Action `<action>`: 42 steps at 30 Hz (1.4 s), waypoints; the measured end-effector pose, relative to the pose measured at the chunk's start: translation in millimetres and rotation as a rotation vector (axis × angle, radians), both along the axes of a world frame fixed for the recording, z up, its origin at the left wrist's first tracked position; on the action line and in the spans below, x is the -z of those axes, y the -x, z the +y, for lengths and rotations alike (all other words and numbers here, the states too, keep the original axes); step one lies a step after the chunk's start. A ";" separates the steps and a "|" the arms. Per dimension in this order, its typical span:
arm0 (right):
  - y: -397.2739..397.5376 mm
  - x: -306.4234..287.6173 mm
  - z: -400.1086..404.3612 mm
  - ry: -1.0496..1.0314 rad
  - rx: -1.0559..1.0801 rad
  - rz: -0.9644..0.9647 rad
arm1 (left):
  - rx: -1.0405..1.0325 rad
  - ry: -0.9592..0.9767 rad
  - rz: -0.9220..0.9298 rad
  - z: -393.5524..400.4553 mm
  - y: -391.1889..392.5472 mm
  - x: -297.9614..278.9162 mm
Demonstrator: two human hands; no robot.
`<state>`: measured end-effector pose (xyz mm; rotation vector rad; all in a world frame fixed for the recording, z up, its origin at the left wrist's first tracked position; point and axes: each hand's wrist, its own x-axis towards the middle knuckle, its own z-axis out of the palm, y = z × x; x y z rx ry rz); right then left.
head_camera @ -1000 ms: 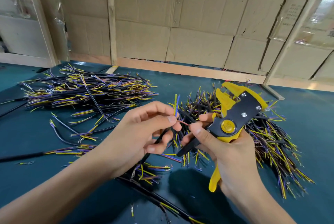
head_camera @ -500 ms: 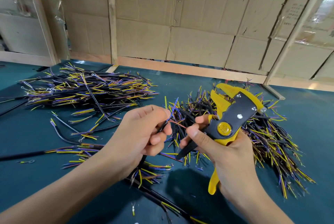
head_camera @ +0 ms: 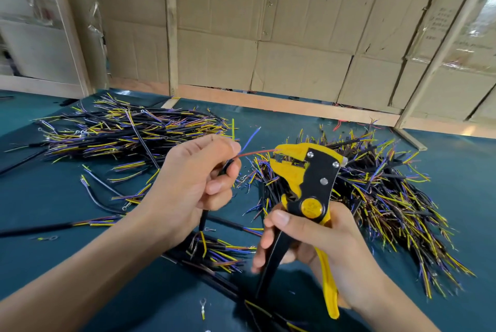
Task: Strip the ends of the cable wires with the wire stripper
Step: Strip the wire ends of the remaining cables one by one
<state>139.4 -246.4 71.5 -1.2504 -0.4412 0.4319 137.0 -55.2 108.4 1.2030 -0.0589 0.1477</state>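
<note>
My left hand point(head_camera: 193, 184) grips a black cable point(head_camera: 204, 220) whose thin wires fan out past the fingertips. Its red wire point(head_camera: 256, 152) runs right into the jaws of the yellow and black wire stripper point(head_camera: 306, 184). A blue wire point(head_camera: 251, 138) points up and to the right, free of the tool. My right hand point(head_camera: 316, 246) grips the stripper by its black and yellow handles, jaws pointing up and left. The lower end of the cable hangs below my left hand.
Green cloth point(head_camera: 40, 246) covers the table. One heap of black cables with yellow and purple wires point(head_camera: 126, 133) lies at the back left, another heap point(head_camera: 381, 197) behind the stripper on the right. Loose cables point(head_camera: 214, 251) lie under my hands. Cardboard walls point(head_camera: 295, 36) stand behind.
My right hand shifted down the handles and turned the stripper so its jaws now take the red wire. My left hand spread the wires and held them toward the tool.
</note>
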 end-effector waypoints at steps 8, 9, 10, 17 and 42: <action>-1.3 1.4 -3.3 -0.005 -0.038 -0.017 | 0.033 -0.017 -0.025 1.7 -0.2 2.4; -1.6 1.1 -3.8 -0.003 -0.044 -0.019 | 0.032 -0.023 -0.028 2.5 -0.5 2.2; -2.1 1.0 -4.2 0.003 -0.046 -0.025 | 0.030 -0.028 -0.031 3.2 -1.0 2.2; -3.1 3.4 -4.1 0.052 -0.032 -0.057 | -0.003 -0.072 -0.022 2.2 -2.1 4.6; -8.6 -7.2 -8.1 0.082 -0.175 0.140 | -0.307 -1.031 -0.712 27.7 -5.5 22.6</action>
